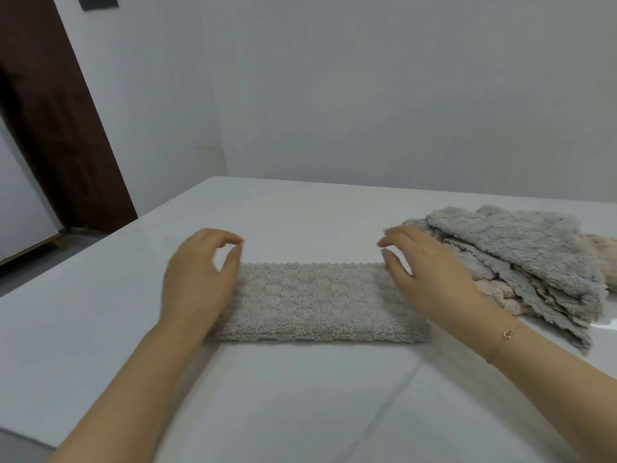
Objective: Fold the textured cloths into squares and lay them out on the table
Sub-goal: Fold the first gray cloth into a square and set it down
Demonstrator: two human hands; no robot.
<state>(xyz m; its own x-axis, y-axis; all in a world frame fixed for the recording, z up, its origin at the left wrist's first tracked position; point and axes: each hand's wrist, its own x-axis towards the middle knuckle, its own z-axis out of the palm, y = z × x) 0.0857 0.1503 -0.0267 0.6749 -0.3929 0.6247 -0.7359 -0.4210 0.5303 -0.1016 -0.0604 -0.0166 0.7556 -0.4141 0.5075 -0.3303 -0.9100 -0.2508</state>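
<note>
Your cloth [314, 300] lies folded into a long strip on the table [100, 329] before you. Your left hand [197, 279] and right hand [430, 279] hover at its ends, fingers loosely curled, pinching nothing. The pile [521, 262] sits far right.

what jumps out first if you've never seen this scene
A long grey cloth folded into a strip lies mid-table, with the left hand and right hand at its two ends, fingers loosely curled. To the right sits a messy pile of cloths on the white table.
</note>
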